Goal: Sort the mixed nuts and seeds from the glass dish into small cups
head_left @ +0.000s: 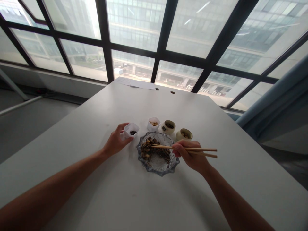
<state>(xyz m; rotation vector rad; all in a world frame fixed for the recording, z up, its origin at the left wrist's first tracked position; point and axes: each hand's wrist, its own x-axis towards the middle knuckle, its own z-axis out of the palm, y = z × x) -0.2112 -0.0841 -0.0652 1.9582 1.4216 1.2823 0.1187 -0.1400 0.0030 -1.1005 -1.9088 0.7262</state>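
Note:
A pair of wooden chopsticks [202,149] is held in my right hand [191,155], with the tips down among dark and brown seeds [154,146] in a scalloped glass bowl [161,172]. My left hand [117,139] grips a small white cup [132,136] from its left side, thumb in front and fingers behind. Dark pieces [132,132] lie in that cup. Behind the bowl stand a second white cup [154,127] with pale yellowish pieces, a cream cup [167,129] with dark contents and writing on it, and another cream cup [184,134], partly behind my right hand.
The white table [108,199] reaches toward large framed windows [137,64]. Sheets of paper [139,84] lie at its far edge, near two dark round spots [172,92]. A blue-grey curtain [276,99] hangs on the right.

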